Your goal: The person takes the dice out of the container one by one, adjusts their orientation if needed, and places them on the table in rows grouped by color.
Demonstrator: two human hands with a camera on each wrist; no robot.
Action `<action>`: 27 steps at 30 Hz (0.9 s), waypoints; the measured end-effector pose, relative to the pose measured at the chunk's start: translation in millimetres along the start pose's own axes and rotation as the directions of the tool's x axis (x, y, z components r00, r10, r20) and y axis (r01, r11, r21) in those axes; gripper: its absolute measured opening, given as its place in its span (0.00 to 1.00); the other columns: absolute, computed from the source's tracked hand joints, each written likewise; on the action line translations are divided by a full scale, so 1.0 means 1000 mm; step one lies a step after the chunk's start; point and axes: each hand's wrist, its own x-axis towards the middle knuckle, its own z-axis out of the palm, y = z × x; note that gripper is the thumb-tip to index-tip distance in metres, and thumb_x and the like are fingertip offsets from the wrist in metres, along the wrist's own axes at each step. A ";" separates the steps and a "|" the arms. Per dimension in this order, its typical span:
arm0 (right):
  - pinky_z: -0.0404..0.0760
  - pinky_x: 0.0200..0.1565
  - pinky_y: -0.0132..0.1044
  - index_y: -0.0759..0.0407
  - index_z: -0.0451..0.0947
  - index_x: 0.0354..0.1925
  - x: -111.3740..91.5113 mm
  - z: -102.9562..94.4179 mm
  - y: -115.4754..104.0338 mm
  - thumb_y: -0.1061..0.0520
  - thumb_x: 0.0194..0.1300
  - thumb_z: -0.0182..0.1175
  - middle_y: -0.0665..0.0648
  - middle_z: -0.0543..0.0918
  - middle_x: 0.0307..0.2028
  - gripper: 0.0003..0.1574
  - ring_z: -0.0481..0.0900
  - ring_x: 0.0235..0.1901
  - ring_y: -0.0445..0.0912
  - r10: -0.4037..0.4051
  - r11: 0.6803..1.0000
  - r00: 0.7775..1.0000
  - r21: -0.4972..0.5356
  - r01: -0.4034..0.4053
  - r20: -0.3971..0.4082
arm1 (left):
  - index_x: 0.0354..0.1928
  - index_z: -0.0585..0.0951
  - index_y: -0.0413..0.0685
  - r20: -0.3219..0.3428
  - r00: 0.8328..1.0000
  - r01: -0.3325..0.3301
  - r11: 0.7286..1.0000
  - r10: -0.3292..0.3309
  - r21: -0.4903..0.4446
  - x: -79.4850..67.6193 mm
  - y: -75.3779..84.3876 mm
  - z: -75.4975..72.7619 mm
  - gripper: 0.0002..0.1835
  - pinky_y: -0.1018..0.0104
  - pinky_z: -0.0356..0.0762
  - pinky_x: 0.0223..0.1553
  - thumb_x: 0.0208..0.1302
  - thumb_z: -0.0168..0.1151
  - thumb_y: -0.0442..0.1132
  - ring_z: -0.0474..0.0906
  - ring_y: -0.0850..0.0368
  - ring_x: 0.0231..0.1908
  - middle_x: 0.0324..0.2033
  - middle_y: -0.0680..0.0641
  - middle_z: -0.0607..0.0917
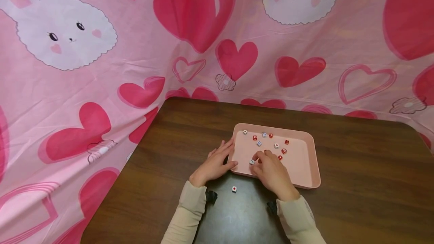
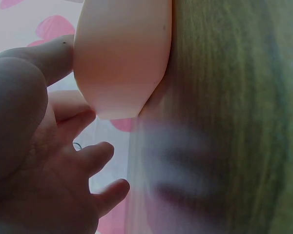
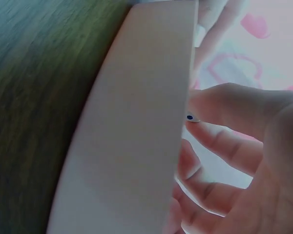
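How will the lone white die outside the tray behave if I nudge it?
The die looks small, so probably light. Its cube shape suggests sliding rather than rolling. The tabletop shows a sheen there, so the die may skid.

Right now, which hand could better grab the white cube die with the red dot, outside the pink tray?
Probably the left hand: it looks nearer that red-dotted white die and holds no die, just touching the pink rectangular tray. The right hand is pinching a blue-dotted white die.
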 end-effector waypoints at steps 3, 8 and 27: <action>0.76 0.38 0.45 0.53 0.78 0.39 -0.004 -0.002 -0.002 0.52 0.59 0.66 0.55 0.77 0.35 0.12 0.72 0.33 0.47 -0.014 1.000 1.000 -0.003 0.014 -0.001 | 0.74 0.57 0.50 0.002 1.000 0.009 1.000 -0.009 0.000 0.000 0.000 0.000 0.38 0.37 0.43 0.71 0.67 0.57 0.54 0.41 0.49 0.76 0.76 0.58 0.49; 0.76 0.39 0.44 0.53 0.78 0.40 -0.010 -0.007 -0.004 0.52 0.60 0.67 0.54 0.78 0.35 0.12 0.72 0.32 0.46 -0.021 1.000 1.000 -0.004 0.021 0.012 | 0.75 0.56 0.52 0.012 1.000 0.027 1.000 -0.026 -0.002 0.000 0.001 0.000 0.39 0.38 0.42 0.72 0.67 0.57 0.54 0.39 0.51 0.77 0.76 0.60 0.47; 0.70 0.31 0.37 0.51 0.78 0.40 -0.023 -0.012 -0.007 0.54 0.60 0.65 0.51 0.75 0.29 0.09 0.71 0.28 0.43 -0.017 1.000 1.000 -0.006 0.018 0.024 | 0.74 0.57 0.50 0.000 1.000 0.004 1.000 -0.004 0.008 -0.001 0.002 -0.001 0.39 0.37 0.43 0.71 0.66 0.58 0.53 0.41 0.49 0.76 0.76 0.57 0.49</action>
